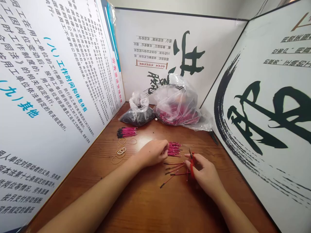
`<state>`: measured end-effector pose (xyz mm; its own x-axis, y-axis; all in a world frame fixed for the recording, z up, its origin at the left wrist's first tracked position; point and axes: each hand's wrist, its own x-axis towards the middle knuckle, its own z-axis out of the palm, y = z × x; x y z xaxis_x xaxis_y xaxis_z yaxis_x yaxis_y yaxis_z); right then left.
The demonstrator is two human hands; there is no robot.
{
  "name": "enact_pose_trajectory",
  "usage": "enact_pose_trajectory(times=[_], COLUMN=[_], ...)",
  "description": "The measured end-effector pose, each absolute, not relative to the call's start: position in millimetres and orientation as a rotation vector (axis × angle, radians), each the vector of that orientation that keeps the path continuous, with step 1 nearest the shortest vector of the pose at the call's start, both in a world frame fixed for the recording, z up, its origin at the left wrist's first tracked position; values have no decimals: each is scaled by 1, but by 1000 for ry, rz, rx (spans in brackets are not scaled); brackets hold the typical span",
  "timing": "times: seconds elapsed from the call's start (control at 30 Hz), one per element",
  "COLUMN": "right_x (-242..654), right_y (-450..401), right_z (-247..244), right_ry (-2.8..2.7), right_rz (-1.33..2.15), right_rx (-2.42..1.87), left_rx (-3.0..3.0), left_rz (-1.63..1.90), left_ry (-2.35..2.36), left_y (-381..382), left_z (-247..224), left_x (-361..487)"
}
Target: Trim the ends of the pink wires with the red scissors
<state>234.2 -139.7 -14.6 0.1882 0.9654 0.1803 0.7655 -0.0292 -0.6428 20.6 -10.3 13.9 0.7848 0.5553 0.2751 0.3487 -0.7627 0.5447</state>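
My left hand [153,152] has its fingers curled down at the left ends of a pile of short pink wires [175,149]. What its fingertips pinch is hidden. My right hand [204,171] is closed around small red-handled scissors [192,166], whose dark pointed blades stick up and away from me. Several pink wires with black sleeves [173,170] fan out leftward from beneath its fingers. Whether the hand grips these wires or only covers their ends, I cannot tell. A neat bundle of pink wires with black ends [127,132] lies farther left on the table.
Loose rubber bands [121,150] lie left of my left hand. At the back stand a clear bag of black pieces [138,116] and a larger clear bag of pink wires [178,113]. Printed boards [155,19] wall the brown wooden table [145,207] on three sides.
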Motion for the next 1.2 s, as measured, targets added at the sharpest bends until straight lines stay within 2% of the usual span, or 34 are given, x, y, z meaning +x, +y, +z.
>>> enact_pose_trajectory(times=[0.3, 0.63, 0.87, 1.0, 1.2], right_x=[234, 239, 244, 241, 241], right_y=[-138, -138, -138, -139, -139], right_z=[-16, -17, -14, -12, -11], right_ry=[-1583, -1520, -1448, -1465, -1529], right_rz=[482, 513, 528, 533, 504], right_rx=[-1826, -1847, -1873, -1879, -1903], left_rx=[2134, 2260, 2751, 2942, 2946], left_rz=[683, 770, 428, 297, 281], left_ry=[740, 904, 473, 482, 562], left_y=[-9, 7, -32, -37, -31], left_z=[7, 10, 18, 14, 13], left_x=[32, 13, 27, 29, 27])
